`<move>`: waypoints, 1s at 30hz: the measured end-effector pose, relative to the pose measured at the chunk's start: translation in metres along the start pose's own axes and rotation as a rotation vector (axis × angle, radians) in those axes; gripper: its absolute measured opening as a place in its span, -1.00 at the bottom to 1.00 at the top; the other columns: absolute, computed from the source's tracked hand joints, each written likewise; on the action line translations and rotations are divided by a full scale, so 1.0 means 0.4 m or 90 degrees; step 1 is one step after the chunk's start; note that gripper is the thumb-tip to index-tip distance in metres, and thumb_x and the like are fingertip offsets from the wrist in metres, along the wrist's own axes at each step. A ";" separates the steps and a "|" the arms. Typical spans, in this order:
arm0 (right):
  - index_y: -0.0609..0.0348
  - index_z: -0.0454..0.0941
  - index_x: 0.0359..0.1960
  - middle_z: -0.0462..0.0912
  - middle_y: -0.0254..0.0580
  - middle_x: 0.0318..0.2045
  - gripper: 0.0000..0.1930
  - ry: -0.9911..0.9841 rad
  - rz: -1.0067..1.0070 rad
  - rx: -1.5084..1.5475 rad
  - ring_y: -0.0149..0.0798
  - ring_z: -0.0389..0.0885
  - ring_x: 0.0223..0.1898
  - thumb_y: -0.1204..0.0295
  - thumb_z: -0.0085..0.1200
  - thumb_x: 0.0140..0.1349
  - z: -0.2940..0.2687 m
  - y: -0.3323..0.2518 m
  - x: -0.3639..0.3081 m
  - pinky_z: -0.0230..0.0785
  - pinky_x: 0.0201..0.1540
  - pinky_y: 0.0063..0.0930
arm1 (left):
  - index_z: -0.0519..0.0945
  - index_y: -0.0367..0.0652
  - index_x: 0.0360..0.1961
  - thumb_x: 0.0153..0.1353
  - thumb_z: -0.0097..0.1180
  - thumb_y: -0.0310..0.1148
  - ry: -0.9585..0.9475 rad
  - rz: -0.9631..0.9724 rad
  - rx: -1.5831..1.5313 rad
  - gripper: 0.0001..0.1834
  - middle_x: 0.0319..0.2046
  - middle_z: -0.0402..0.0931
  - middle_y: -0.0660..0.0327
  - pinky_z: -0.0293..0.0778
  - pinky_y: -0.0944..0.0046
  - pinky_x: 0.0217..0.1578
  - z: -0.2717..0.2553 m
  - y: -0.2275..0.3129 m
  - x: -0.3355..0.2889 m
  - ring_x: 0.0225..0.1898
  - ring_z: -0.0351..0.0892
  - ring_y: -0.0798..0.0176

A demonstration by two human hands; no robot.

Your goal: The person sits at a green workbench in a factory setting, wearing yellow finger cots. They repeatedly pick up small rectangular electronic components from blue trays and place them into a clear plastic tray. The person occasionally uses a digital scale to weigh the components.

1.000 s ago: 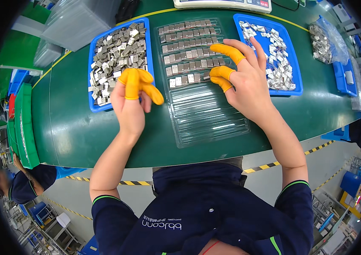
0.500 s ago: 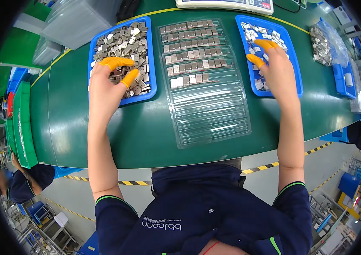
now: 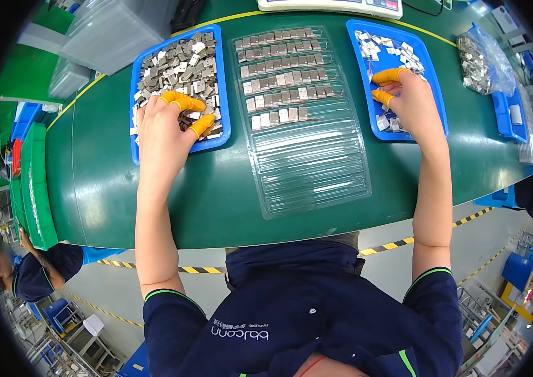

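Note:
My left hand (image 3: 169, 129) is over the near part of the left blue tray (image 3: 222, 88). Yellow finger cots cover its thumb and fingertips, which are apart above a heap of small metal connector shells (image 3: 182, 66). On the other side, my right hand (image 3: 412, 103) reaches into the right blue tray (image 3: 433, 94). Its cot-covered thumb and fingers are also apart, close to small white pieces (image 3: 398, 53); nothing can be made out between them. Between the trays lies a clear ridged plastic tray (image 3: 307, 166). Rows of metal connectors (image 3: 282, 80) with thin leads fill its far part.
A white scale (image 3: 335, 5) stands at the far edge. Clear plastic bins (image 3: 109, 31) are at the far left, and a green bin (image 3: 37, 188) is at the left end. A bag of metal parts (image 3: 475, 66) lies at the right. Another person (image 3: 40, 267) is at lower left.
My left hand has drawn back a little toward me and rightward in its tray. The right hand's thumb and fingers have come closer together, lower among the white pieces.

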State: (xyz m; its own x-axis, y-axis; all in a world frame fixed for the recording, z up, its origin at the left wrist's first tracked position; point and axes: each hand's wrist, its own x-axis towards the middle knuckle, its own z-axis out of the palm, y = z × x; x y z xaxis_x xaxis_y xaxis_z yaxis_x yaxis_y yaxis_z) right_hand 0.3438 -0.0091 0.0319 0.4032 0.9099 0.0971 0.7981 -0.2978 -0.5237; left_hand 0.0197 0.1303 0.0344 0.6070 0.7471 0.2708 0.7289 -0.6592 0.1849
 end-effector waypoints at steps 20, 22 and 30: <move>0.21 0.59 -0.38 0.59 -0.05 -0.42 -0.81 0.102 -0.027 0.025 -0.07 0.57 -0.37 0.50 0.20 -0.10 0.008 0.010 0.013 0.39 -0.31 -0.30 | 0.54 -0.23 -0.20 -0.04 0.24 -0.53 0.089 -0.132 -0.489 -0.69 -0.42 0.52 0.25 0.37 0.42 -0.34 0.032 0.030 0.005 -0.43 0.40 0.39; 0.17 0.61 -0.36 0.62 -0.05 -0.42 -0.81 0.130 0.000 0.013 -0.10 0.60 -0.39 0.50 0.20 -0.10 -0.004 -0.009 0.010 0.42 -0.33 -0.33 | 0.57 -0.21 -0.23 -0.03 0.23 -0.55 0.127 -0.069 -0.474 -0.73 -0.41 0.53 0.24 0.38 0.42 -0.34 0.034 0.029 0.004 -0.43 0.43 0.37; 0.24 0.62 -0.33 0.64 -0.01 -0.41 -0.81 0.284 -0.023 0.148 -0.13 0.63 -0.41 0.57 0.19 -0.06 0.002 -0.018 0.015 0.45 -0.33 -0.42 | 0.48 -0.35 -0.24 0.08 0.13 -0.56 0.038 -0.176 -0.868 -0.80 -0.27 0.57 0.09 0.47 0.43 -0.26 0.019 0.069 -0.003 -0.29 0.58 0.30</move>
State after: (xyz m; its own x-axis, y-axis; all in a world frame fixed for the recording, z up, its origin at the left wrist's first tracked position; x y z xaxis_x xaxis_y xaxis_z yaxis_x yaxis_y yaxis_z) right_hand 0.3400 -0.0013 0.0356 0.5697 0.6912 0.4446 0.7146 -0.1494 -0.6834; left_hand 0.0414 0.1120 0.0318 0.4563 0.8833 0.1079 -0.0789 -0.0807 0.9936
